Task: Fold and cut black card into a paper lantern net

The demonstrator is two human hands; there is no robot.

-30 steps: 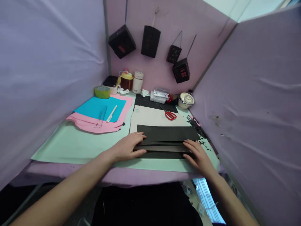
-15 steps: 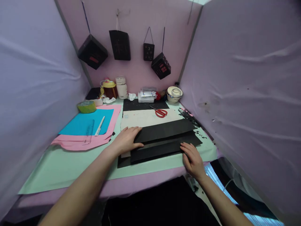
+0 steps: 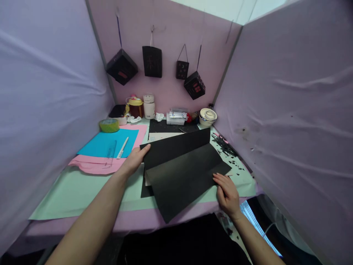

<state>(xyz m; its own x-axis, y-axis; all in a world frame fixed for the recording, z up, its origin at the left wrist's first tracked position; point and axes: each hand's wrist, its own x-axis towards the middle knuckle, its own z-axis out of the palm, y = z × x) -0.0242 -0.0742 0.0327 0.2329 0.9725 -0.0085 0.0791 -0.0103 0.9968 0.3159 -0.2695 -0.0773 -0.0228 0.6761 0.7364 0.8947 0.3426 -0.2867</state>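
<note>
Black paper sheet [image 3: 182, 173] lifts between left hand [image 3: 135, 160], grip pinching its edge, and flat-spread right hand [image 3: 227, 191].

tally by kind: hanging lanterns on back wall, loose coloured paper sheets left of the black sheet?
Black hanging lanterns: 4
Blue paper sheets: 1
Pink paper sheets: at least 1
Total: 6

Lilac cloth walls [image 3: 289, 110] around a mint-topped table [image 3: 82, 195]

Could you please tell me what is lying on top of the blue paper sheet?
On the blue paper sheet lie a clear ruler and a white pen. Whatever sits beneath the sheet's middle stays covered.
</note>
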